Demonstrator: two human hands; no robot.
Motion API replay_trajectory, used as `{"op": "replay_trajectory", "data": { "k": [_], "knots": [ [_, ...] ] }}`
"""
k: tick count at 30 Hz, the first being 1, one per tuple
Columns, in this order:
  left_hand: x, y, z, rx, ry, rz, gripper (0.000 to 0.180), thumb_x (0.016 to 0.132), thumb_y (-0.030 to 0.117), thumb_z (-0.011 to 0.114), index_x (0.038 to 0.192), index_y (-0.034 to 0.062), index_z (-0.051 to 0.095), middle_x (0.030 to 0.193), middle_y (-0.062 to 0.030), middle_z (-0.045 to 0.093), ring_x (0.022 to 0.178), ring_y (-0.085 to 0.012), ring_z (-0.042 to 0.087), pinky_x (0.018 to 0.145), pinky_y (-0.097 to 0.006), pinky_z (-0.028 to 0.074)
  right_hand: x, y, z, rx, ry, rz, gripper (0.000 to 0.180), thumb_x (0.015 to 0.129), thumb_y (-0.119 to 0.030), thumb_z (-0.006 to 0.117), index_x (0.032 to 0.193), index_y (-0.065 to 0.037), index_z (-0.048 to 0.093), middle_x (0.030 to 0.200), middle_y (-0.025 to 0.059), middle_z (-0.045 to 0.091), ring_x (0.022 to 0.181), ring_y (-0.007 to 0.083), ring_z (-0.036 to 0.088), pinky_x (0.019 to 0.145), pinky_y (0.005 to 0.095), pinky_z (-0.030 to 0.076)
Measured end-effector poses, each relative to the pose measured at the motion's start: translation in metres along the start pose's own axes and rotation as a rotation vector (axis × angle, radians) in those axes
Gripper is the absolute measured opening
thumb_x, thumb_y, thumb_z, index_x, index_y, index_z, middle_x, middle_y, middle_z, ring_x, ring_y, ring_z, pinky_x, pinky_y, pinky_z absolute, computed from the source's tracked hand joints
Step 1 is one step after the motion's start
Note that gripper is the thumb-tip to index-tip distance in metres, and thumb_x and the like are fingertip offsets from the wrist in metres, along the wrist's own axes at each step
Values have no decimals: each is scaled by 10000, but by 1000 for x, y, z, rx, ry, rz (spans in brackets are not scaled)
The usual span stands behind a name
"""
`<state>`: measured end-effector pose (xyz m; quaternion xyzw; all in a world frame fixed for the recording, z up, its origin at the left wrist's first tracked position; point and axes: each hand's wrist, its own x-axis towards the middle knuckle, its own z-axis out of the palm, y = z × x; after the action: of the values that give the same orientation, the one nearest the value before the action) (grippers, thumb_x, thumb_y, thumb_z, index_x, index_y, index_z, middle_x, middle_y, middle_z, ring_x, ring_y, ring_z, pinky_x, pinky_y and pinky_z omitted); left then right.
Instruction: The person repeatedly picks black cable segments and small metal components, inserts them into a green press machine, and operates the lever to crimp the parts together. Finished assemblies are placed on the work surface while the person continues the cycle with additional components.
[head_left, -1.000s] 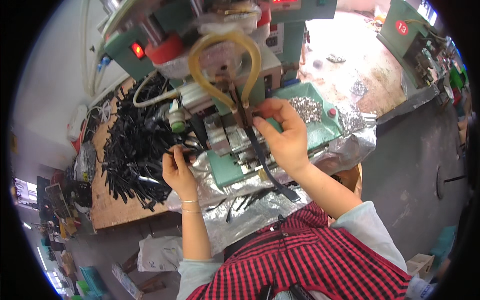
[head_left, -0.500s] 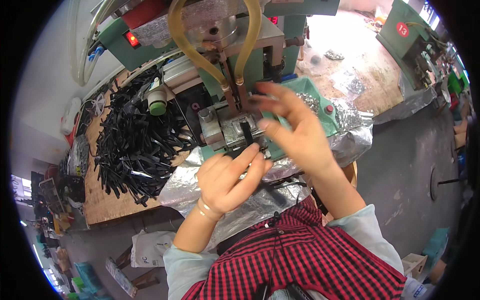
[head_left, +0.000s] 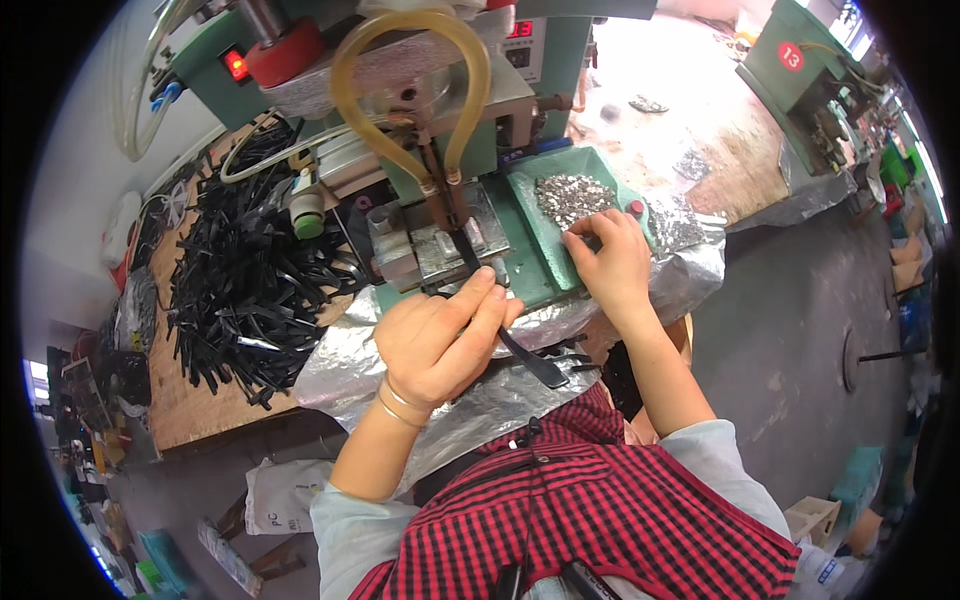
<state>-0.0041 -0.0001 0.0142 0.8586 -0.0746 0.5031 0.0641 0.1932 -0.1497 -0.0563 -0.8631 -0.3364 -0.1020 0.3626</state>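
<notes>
Head view shows black strap [head_left: 540,369] pinched by left hand [head_left: 432,340], right hand [head_left: 617,264] apart.

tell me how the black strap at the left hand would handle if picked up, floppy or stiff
The strap is probably bendy, since it curves past the left hand. It looks thin and narrow, so likely light. Its flat shape suggests it would slide rather than roll.
</notes>
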Motion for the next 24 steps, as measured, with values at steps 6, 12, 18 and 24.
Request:
{"op": "replay_trajectory", "data": {
  "k": [6,12,18,24],
  "knots": [
    [-87,-18,-12,112,303,-664,519,810,-39,796,1297,15,626,1197,-154,665,915,-233,647,788,-324,524,7,5,17,-142,74,-81,130,832,-202,804,851,-98,728,941,78,677,985,316,644,822,454,519],
    [-95,-65,-1,218,-64,-808,991,740,50,865,1564,-21,319,1449,-256,450,1295,-418,488,1123,-448,415,11,-3,14,-124,68,-29,108,856,-190,776,875,-94,731,912,92,702,916,312,681,794,450,537],
    [-93,-84,-13,147,144,-885,850,752,69,878,1498,3,477,1319,-159,572,1151,-297,587,1020,-399,480,-5,15,2,265,176,71,116,923,-94,729,1027,-42,723,924,110,748,832,242,732,774,353,557],
    [-72,-144,-85,675,-61,-523,135,828,38,755,939,112,775,997,-48,674,927,-296,605,823,-402,495,-2,13,-8,247,192,-134,151,944,-24,710,1091,-29,743,967,108,745,891,233,715,827,342,547]
  ]
}}
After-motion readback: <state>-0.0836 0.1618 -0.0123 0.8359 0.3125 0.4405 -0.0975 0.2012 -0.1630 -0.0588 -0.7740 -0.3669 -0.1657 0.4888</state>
